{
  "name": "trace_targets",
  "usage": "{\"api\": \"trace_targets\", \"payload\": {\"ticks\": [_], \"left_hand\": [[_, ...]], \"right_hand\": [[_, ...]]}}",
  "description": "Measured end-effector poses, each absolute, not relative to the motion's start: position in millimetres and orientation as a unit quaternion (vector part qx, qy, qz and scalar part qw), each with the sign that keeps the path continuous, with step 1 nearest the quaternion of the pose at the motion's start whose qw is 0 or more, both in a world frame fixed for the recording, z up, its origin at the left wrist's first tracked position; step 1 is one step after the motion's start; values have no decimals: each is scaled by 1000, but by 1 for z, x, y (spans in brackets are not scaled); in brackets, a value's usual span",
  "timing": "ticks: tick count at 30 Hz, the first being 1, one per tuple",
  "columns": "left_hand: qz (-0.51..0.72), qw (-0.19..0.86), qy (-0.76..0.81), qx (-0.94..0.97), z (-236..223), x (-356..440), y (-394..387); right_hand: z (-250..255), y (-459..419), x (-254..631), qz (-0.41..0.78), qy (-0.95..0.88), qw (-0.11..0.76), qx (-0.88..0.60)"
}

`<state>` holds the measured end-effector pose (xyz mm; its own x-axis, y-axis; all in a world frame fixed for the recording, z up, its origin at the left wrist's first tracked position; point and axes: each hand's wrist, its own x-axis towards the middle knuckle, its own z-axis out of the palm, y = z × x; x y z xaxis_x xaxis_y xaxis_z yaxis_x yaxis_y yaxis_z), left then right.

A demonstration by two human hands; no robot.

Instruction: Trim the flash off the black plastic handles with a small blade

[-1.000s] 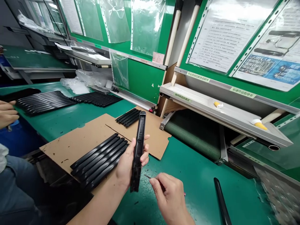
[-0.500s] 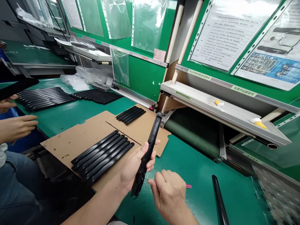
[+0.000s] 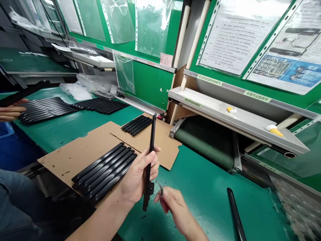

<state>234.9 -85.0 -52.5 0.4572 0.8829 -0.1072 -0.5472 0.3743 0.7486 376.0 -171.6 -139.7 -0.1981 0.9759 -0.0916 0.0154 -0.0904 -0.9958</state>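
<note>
Head, one held strip point(image 3: 152, 137), perhaps one tool point(image 3: 161, 190)

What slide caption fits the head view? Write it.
Left grip holding a slim black plastic strip over a flat green worktop, right grip close by.

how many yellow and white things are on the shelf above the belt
2: a yellow-and-white thing near the middle of the shelf, a second one toward its right end. No others show there.
</note>
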Motion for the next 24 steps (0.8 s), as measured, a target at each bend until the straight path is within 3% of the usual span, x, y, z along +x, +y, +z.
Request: {"api": "trace_targets", "payload": {"ticks": [5, 15, 18, 20, 24], "left_hand": [[447, 741, 360, 349, -67, 238, -74], [417, 768, 345, 341, -72, 245, -79], [430, 779, 335, 309, -73, 246, -86], [446, 773, 337, 299, -75, 248, -91], [533, 714, 340, 301, -79, 250, -91]], "right_hand": [[-130, -186, 379, 341, -585, 465, -571], [-122, -182, 356, 185, -623, 536, -539], [-121, -168, 363, 101, -562, 585, -576], [-118, -158, 369, 115, -495, 597, -621], [-105, -152, 369, 343, -528, 495, -599]]}}
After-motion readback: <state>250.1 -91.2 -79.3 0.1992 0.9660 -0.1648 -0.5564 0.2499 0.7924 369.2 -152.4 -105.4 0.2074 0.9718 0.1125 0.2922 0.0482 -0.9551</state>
